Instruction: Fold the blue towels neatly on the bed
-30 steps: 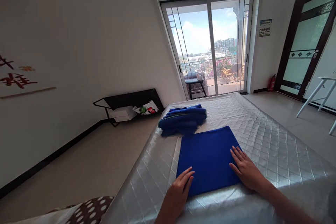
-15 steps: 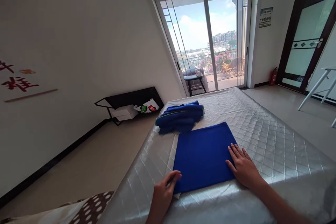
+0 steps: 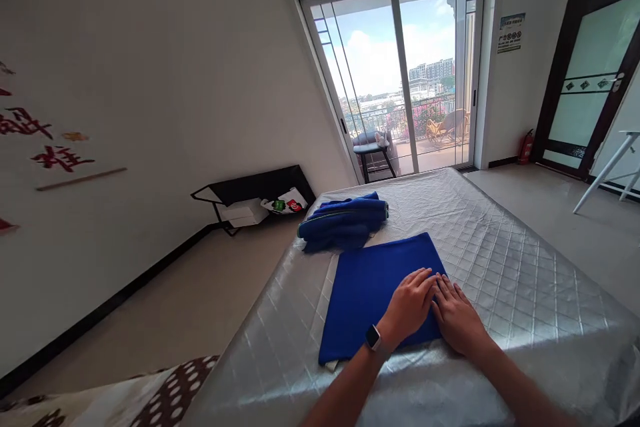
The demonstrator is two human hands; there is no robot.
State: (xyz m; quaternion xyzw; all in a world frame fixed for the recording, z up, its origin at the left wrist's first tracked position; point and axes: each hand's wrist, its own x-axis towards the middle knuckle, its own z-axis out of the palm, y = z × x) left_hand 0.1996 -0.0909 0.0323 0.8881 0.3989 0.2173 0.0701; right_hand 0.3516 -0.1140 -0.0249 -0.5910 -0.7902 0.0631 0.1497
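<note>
A folded blue cloth lies flat on the silver quilted mattress, with a small white tag peeking out at its near left corner. My left hand, with a watch on its wrist, reaches across the cloth to its right side. Its fingers are loosely bent and touch or nearly touch my right hand. Flat along the cloth's right edge rests my right hand, fingers stretched out. Beyond the cloth sits a bunched pile of blue cloth with a green edge line.
Left of the mattress, a low black rack against the wall holds white boxes and a printed bag. A brown dotted fabric lies at the lower left. A white-legged stool or table stands at right.
My left hand has moved from the cloth's near left side, past its left corner, across to the right edge beside my right hand. My right hand stays on that edge.
</note>
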